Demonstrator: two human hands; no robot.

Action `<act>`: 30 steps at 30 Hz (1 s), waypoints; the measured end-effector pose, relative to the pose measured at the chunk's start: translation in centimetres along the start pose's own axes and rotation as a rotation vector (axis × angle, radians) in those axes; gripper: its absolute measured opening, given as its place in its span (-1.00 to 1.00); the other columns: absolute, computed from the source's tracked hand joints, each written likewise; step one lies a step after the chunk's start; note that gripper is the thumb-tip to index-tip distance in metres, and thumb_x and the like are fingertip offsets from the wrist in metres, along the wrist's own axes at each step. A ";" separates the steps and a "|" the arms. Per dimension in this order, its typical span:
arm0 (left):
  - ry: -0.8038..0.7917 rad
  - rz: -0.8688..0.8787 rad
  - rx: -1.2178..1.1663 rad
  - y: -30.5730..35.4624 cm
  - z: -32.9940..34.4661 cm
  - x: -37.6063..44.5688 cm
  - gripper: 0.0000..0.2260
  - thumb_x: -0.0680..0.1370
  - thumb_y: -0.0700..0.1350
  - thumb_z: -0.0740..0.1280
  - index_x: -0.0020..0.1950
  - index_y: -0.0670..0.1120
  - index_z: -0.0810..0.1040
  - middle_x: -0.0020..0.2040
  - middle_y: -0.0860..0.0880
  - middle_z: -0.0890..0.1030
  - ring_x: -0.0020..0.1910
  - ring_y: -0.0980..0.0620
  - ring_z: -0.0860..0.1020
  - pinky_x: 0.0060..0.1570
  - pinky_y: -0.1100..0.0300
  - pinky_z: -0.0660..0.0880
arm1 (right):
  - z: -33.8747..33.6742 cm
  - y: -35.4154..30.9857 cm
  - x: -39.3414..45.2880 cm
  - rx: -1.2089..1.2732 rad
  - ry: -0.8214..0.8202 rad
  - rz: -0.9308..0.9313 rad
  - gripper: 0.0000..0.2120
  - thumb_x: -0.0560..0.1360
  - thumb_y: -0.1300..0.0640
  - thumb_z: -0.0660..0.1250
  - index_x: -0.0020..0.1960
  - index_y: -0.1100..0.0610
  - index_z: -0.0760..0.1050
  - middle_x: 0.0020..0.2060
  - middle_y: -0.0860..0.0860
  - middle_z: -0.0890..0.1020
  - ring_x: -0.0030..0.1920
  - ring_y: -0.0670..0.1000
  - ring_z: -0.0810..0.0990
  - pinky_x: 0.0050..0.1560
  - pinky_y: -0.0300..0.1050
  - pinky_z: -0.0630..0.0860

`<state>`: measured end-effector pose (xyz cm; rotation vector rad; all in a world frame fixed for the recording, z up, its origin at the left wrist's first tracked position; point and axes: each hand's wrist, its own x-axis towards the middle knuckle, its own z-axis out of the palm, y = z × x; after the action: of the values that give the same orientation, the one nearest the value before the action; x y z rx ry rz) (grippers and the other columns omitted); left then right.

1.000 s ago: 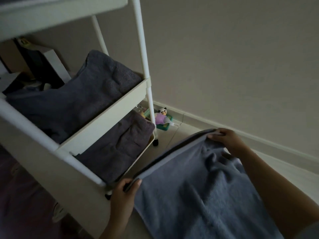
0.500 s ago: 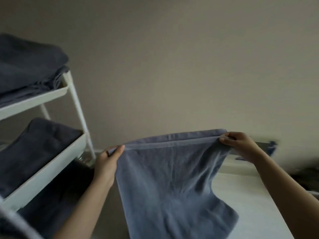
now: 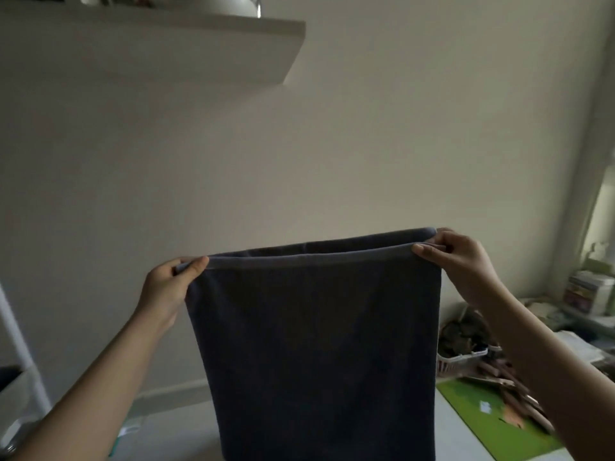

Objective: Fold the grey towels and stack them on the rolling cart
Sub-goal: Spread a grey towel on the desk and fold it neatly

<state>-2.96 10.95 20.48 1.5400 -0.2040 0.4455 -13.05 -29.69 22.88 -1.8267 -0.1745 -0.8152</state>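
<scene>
- Your left hand (image 3: 166, 287) pinched the top left corner of the grey towel (image 3: 319, 354), thumb over the hem and fingers curled behind it.
- Your right hand (image 3: 462, 261) gripped the top right corner the same way, a little higher than the left.
- The towel hung straight down between your hands in front of the wall (image 3: 332, 144), doubled over so two hemmed edges ran side by side along the top; its lower end ran out of view at the bottom.
- The rolling cart (image 3: 20, 357) showed only as a white post and a tray edge at the far left, well apart from the towel.
- A white shelf (image 3: 199, 44) sat high on the wall at upper left.
- A white basket (image 3: 462, 361) and a green mat (image 3: 492, 424) lay at lower right.
</scene>
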 end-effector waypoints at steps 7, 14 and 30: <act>-0.037 -0.077 -0.064 -0.8 2.5 0.3 -0.90 0.50 -0.18 0.37 -0.21 -0.14 0.60 -0.38 0.04 0.65 -0.24 -0.05 0.55 -0.10 0.11 0.49 | -0.5 0.1 -1.6 -0.042 0.205 -0.051 -0.85 0.38 0.20 0.47 -0.30 0.12 0.52 -0.43 -0.19 0.60 -0.39 -0.28 0.48 -0.35 -0.46 0.39; -0.065 -0.155 -0.079 -1.2 2.6 0.8 -0.91 0.49 -0.15 0.39 -0.14 -0.17 0.60 -0.12 -0.17 0.63 -0.06 -0.13 0.57 0.12 0.02 0.46 | 0.2 -0.6 -2.5 -0.448 0.149 -0.461 -0.80 0.29 0.09 0.51 -0.32 0.21 0.56 -0.08 -0.11 0.53 -0.13 -0.34 0.49 -0.22 -0.40 0.43; -0.064 -0.102 -0.116 1.0 1.1 1.8 -0.88 0.49 -0.16 0.38 -0.09 -0.21 0.60 -0.10 -0.16 0.62 -0.08 -0.07 0.58 0.02 0.11 0.48 | -1.9 -0.3 -1.4 -0.374 0.159 -0.141 -0.73 0.37 0.11 0.46 -0.35 0.16 0.41 -0.50 -0.04 0.43 -0.44 -0.07 0.35 -0.44 -0.34 0.27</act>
<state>-1.59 10.09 22.16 1.4445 -0.1965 0.2985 -15.06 -30.87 22.65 -2.1026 -0.0504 -1.1485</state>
